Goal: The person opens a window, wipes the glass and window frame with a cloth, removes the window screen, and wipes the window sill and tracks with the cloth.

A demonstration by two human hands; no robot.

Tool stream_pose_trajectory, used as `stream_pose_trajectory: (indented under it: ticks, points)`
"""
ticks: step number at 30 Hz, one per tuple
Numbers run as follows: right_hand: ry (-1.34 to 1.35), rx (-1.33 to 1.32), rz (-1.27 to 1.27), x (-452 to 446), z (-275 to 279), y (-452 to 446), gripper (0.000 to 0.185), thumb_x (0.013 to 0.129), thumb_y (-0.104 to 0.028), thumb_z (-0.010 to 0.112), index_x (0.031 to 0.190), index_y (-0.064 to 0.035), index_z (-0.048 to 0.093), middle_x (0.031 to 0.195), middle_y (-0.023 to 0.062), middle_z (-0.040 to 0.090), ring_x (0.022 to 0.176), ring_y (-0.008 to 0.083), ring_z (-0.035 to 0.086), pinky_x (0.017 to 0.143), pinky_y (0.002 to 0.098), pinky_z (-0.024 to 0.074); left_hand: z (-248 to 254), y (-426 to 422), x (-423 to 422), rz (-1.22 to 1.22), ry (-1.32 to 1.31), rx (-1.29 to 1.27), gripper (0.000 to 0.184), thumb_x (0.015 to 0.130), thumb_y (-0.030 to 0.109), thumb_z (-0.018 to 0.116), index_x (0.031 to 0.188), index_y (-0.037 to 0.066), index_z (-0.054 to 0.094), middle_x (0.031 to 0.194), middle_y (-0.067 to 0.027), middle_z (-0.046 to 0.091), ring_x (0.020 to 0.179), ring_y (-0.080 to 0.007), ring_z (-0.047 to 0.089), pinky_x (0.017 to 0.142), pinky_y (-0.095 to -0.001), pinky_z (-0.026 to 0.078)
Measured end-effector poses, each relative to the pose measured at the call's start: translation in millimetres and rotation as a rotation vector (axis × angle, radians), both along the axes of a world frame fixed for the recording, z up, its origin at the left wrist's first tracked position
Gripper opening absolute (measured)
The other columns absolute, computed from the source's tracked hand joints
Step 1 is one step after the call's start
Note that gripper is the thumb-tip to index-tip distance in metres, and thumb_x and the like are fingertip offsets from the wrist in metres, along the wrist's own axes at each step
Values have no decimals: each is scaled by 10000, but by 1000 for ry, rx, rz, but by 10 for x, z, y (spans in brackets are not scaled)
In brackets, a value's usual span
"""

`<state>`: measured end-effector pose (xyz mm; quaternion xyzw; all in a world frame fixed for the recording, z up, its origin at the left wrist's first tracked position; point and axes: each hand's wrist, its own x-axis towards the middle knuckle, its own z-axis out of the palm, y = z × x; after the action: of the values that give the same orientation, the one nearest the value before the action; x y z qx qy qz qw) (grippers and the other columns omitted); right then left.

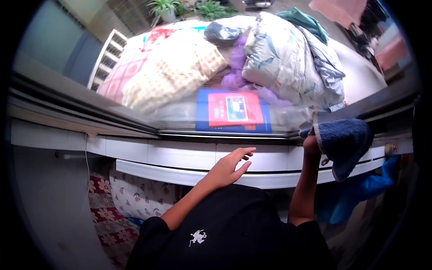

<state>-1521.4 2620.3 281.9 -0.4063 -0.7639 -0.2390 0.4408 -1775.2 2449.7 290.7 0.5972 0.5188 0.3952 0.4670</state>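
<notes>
A dark blue cloth (346, 143) hangs from my right hand (311, 143), which is raised near the right end of the window frame. The cloth covers most of its fingers. My left hand (231, 167) is over the white tiled sill (180, 154), with its fingers apart and nothing in it. Beyond the window track, a red booklet (220, 109) rests on a blue book or folder (202, 112).
Behind the frame lie a yellow-checked cloth (175, 67), a floral quilt (283, 58) and a purple cloth (236, 63). A white rack (108, 56) stands at left. Potted plants (166, 11) are at the top. A blue plastic bag (337, 200) hangs below the sill at right.
</notes>
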Motion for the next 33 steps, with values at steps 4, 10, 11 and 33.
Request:
stream_pose_trajectory:
  ticks: [4, 10, 11, 33]
  points:
    - [-132, 178, -248, 21, 291, 29, 187, 899, -101, 663, 1015, 45, 668, 955, 178, 671, 860, 336, 657, 831, 437, 521, 53, -23, 43, -7, -23, -37, 439, 954, 109, 572, 1383, 76, 484, 1197, -137, 622, 1075, -231, 643, 911, -341, 505]
    - [-220, 312, -508, 191, 807, 184, 344, 874, -197, 754, 1107, 32, 647, 1037, 161, 675, 961, 296, 667, 893, 384, 517, 12, -166, 23, -15, -29, -87, 443, 964, 121, 563, 1396, 81, 476, 1176, -138, 637, 1048, -230, 649, 910, -342, 508]
    - [-232, 343, -530, 172, 994, 197, 373, 872, -216, 757, 1133, 22, 638, 1061, 153, 672, 988, 290, 662, 910, 381, 509, 10, -194, 17, -19, -28, -89, 442, 966, 121, 560, 1398, 80, 474, 1171, -139, 640, 1044, -230, 649, 911, -341, 507]
    - [-310, 742, -561, 1364, 3460, 226, 623, 884, -259, 685, 1378, -17, 394, 1355, 241, 489, 1215, 356, 538, 1091, 454, 382, -65, -429, -85, -251, -29, -132, 476, 985, 177, 574, 1432, 92, 433, 1174, -120, 656, 972, -184, 651, 793, -304, 508]
